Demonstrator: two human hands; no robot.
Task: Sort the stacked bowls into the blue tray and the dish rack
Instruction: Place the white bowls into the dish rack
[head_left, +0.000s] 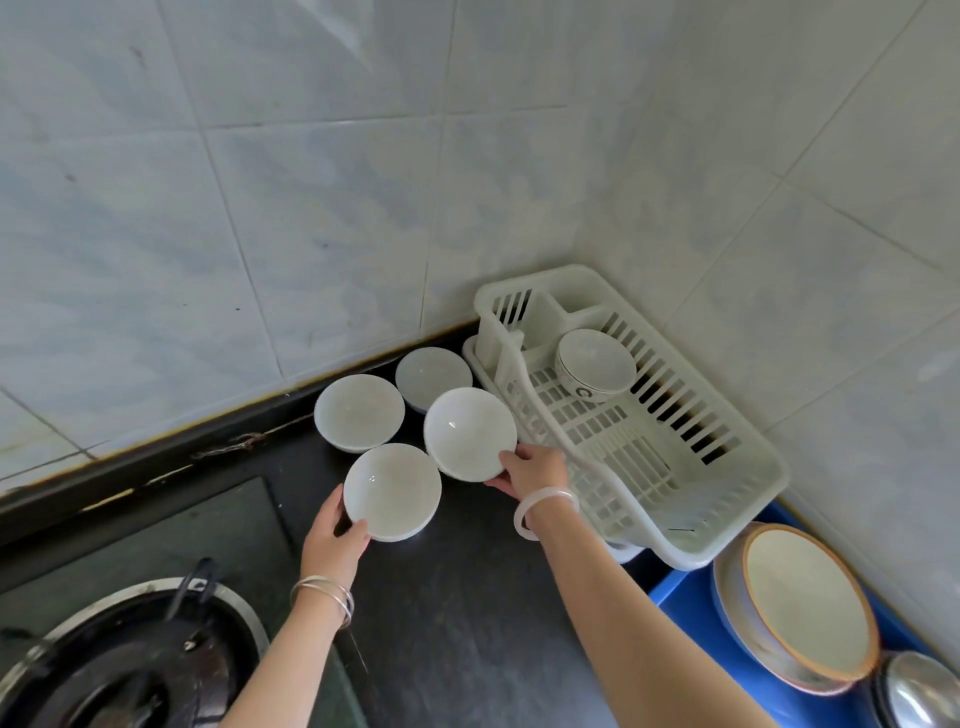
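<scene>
Several white bowls sit on the dark counter near the wall. My left hand (335, 535) grips the rim of the nearest white bowl (392, 491). My right hand (532, 470) holds the edge of a second white bowl (470, 432), tilted and raised beside the white dish rack (691, 514). Two more bowls stand behind, one at the left (359, 411) and one against the wall (432, 376). Inside the rack lies a patterned bowl (595, 368) on its side. The blue tray (675, 592) shows at the lower right, under the rack's near end.
A stack of orange-rimmed plates (800, 603) leans in the blue tray, with a metal lid (917, 691) beside it. A gas burner (130, 665) occupies the lower left. Tiled walls meet in a corner behind the rack.
</scene>
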